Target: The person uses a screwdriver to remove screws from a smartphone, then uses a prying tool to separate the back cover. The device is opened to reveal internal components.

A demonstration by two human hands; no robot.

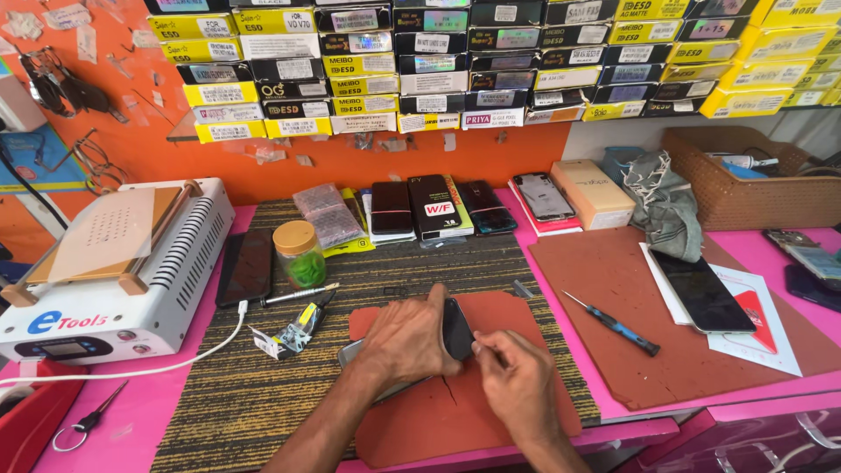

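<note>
As 2 hands (pixel 464 359) grip 1 phone (pixel 455 328)

Both forearms come up from the lower edge of the view, bare to the wrist, and lean toward each other; the left hand (pixel 405 343) lies palm down with its back to the camera, fingers curled over and closed in a grip, the thumb stretched up and out along the top; the right hand (pixel 517 384) sits just beside it, lower and to the right, knuckles up, wrist bent inward; its thumb and forefinger seem pinched together at their tips, though the view is too small to be sure.
</note>
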